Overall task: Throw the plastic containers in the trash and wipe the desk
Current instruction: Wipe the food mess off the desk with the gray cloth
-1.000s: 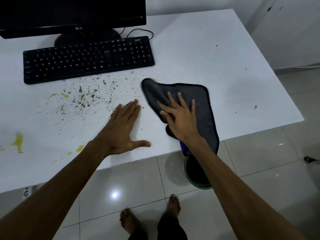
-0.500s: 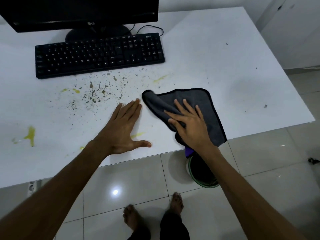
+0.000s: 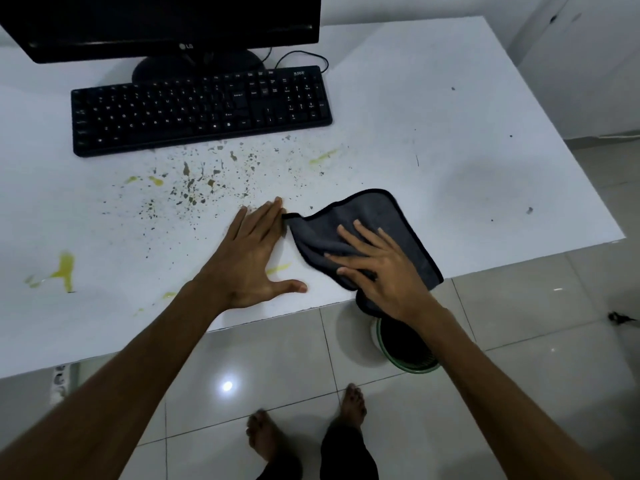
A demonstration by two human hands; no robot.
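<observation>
Right hand (image 3: 388, 271) flattens soft grey cloth (image 3: 381, 216).

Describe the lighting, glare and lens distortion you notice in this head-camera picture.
Head view: dim, bluish light overall; a bright spot of glare on the floor tile between the forearms; the white desk edges splay outward from wide-angle distortion; the monitor is nearly featureless black; soft shadows lie under the left hand and right hand.

The monitor (image 3: 166, 26) is cut off by the top edge, and the desk (image 3: 485, 150) runs off the left edge. The right hand (image 3: 384, 268) covers the near part of the cloth (image 3: 374, 216) — one corner droops past the desk's front edge — and the forearm hides much of the bin (image 3: 405, 348) below. Keyboard (image 3: 201, 109) lettering is too small to read.
</observation>
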